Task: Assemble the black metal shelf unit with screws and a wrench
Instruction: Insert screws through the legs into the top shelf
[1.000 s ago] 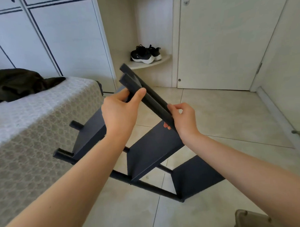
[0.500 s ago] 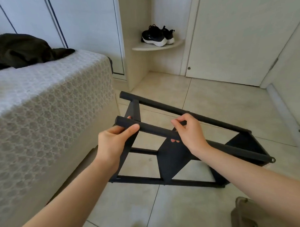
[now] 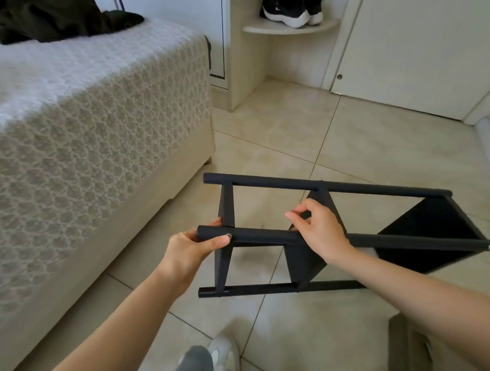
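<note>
Soft, even daylight fills the room. The top of the white textured bed cover (image 3: 53, 70) is washed out to near white at the left, its pattern smeared with blur there. The glossy beige floor tiles (image 3: 362, 153) show a mild sheen and only a faint shadow under the black metal shelf unit (image 3: 423, 226), whose panels sink into flat black. Lines of the pale door (image 3: 427, 40) bow towards the edges.

I'm looking into a bedroom in a home. A bed (image 3: 97, 121) with a pale patterned cover fills the left side, and a dark garment (image 3: 60, 19) is heaped on top of it. Behind it stand white cupboard doors (image 3: 171, 6) with dark trim. A small corner shelf (image 3: 288, 30) carries a pair of black-and-white sneakers (image 3: 287, 9). The floor (image 3: 361, 142) is glossy beige tile, and a plain cream door (image 3: 427, 40) closes the far wall.
</note>
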`<state>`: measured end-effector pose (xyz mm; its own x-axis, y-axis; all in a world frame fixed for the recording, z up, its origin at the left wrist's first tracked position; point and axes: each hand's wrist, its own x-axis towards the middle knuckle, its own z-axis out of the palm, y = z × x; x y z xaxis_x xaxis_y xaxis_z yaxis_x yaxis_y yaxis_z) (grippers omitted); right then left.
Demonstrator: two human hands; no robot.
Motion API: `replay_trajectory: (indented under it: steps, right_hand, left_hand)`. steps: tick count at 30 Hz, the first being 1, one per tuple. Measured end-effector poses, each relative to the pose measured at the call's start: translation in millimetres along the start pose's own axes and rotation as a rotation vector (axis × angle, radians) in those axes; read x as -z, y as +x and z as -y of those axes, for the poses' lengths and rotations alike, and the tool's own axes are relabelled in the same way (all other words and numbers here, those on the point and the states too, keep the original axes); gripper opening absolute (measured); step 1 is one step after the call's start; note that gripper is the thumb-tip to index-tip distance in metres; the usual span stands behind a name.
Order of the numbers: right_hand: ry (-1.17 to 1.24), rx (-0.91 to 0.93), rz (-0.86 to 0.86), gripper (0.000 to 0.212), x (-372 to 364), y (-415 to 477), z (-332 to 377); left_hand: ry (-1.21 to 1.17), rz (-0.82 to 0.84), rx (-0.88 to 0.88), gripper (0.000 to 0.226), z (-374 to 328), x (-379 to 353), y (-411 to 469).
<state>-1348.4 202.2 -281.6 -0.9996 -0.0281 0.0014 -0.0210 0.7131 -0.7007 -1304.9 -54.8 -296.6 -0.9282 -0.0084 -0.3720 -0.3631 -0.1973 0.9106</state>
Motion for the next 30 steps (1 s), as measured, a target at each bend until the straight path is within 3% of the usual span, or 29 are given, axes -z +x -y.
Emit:
replay_trajectory:
  steps: [8,19,22,26,30]
  right_hand:
    - [-0.043,-0.026,0.11,0.015,-19,-14,-10]
    - [-0.054,-0.068,0.243,0.011,-19,-18,-12]
    - [-0.056,-0.071,0.262,0.013,-17,-19,-11]
    - [-0.072,-0.057,0.239,0.015,-16,-20,-11]
    - [-0.085,-0.067,0.22,0.016,-21,-19,-15]
  left_hand:
    - [0.08,-0.036,0.062,0.056,31,21,-8]
    - [0.261,-0.05,-0.005,0.031,45,31,-7]
    - [0.471,-0.028,-0.059,0.041,41,31,-10]
    - [0.662,0.122,-0.097,0.079,38,30,-10]
    - [0.922,0.235,-0.274,0.08,38,34,-7]
